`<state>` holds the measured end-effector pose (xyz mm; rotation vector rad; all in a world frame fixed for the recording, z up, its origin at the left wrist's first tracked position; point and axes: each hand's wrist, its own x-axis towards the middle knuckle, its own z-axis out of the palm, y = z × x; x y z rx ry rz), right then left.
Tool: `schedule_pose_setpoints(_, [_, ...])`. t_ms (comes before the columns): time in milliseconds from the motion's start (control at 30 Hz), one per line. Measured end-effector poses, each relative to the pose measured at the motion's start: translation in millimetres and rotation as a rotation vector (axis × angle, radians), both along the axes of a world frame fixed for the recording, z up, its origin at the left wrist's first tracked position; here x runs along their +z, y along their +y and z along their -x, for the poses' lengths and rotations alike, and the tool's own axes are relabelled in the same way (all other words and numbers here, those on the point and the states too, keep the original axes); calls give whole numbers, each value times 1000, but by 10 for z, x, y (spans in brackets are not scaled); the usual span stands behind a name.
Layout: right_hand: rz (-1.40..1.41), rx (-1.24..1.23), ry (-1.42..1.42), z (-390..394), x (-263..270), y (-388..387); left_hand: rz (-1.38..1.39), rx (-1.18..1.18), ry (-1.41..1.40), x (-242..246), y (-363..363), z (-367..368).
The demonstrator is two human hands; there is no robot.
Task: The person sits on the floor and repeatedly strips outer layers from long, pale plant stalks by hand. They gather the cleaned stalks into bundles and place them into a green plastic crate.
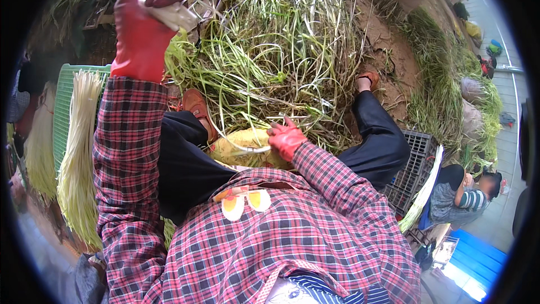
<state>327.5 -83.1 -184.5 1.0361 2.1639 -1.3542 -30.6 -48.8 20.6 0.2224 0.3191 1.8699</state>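
My left hand [147,23], in a red rubber glove, is raised at the upper left, its fingers closed around a whitish object [173,10] that motion blur keeps from being made out. Low at the centre, my right hand [287,138], also red-gloved, lies over a yellow sack [242,147] between my legs. A thin pale stalk [249,150] reaches its fingers; whether they grip it cannot be told. In front of me is a large heap of loose green and pale leafy stalks [282,46].
Long pale yellow stalks [78,152] hang beside a green plastic crate [67,105] at left. Black crates [411,169] and another pale bundle [422,192] stand at right, near a seated person [460,202]. My shoes [197,105] flank the heap.
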Motion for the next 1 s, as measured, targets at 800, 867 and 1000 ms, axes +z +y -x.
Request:
schedule_pose_setpoints(800, [166, -718, 687, 538, 1032, 449, 792, -471, 685, -625, -226, -1431])
schedule_pose_setpoints(867, [360, -885, 657, 610, 1064, 481, 780, -434, 622, -652, -210, -1451])
schedule_pose_setpoints(1000, [453, -1218, 808, 898, 986, 558, 714, -464, 923, -670, -177, -1441])
